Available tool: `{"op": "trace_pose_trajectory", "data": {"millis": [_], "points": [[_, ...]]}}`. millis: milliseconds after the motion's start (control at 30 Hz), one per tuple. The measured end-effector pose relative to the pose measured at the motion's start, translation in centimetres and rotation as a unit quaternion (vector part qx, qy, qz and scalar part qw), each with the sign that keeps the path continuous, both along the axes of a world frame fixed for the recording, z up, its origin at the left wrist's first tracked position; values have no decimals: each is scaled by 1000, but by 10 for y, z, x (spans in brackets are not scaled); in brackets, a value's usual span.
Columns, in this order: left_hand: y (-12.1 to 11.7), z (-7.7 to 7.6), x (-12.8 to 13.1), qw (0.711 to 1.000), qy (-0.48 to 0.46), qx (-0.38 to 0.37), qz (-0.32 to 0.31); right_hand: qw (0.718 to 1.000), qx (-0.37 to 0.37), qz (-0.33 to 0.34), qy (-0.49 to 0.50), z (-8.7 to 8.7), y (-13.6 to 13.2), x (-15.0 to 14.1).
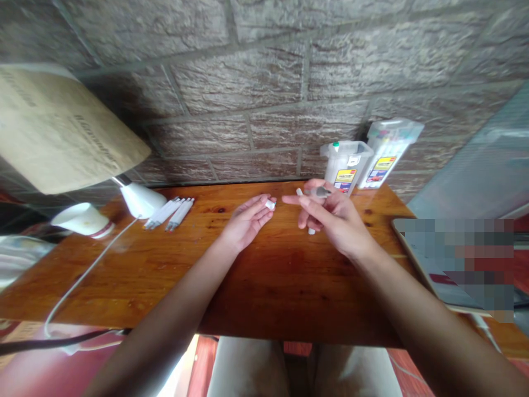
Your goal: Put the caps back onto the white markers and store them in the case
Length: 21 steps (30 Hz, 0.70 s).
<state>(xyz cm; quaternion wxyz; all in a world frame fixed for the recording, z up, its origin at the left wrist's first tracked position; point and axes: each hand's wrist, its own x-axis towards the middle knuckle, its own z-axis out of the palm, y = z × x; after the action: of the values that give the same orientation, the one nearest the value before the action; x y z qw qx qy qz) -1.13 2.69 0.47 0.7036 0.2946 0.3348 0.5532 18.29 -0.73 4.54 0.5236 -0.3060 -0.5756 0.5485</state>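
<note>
Between its thumb and fingers, my left hand pinches a small white cap-like piece with a bluish end. To its right, my right hand holds a thin white marker, which shows above and below the fingers. The right index finger points out toward the left hand, without touching it. A blurred grey piece also sits among the right fingers; what it is I cannot tell. Several white markers lie side by side on the wooden table, left of my hands.
Two clear plastic marker boxes stand against the brick wall at the back right. At the left are a lamp with a paper shade, a white paper cup and a cable. A laptop-like device lies at the right.
</note>
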Motion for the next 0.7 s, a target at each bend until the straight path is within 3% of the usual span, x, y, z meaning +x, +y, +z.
{"op": "trace_pose_trajectory", "data": {"millis": [267,700], "points": [[-2,-1,1,999,13,15,-26,987,44,-125,-95,-6,1,-1],[-3,-4,4,999,-6,34,-34,971,113,-93,-187,-12,0,-5]]}}
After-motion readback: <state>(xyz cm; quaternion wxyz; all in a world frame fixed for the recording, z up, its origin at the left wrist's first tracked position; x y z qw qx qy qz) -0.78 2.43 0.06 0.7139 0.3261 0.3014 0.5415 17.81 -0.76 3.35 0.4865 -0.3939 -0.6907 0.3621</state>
